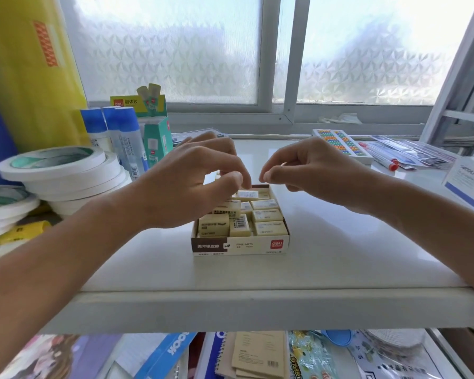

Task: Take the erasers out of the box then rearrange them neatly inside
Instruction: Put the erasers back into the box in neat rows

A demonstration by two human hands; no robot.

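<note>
Both forearms reach in from 7 and 4 o'clock. The left hand (188, 184) curls its fingers downward; the right hand (309, 173) hangs with thumb and fingers pinched together, holding nothing visible.

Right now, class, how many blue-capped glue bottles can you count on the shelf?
3: the glue bottles stand together at back left, behind the tape rolls. More may be hidden there.

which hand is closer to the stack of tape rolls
Left. The left hand hovers over the left side of the eraser box, just right of the tape rolls. The right hand is above the box's far right corner, farther away.
</note>
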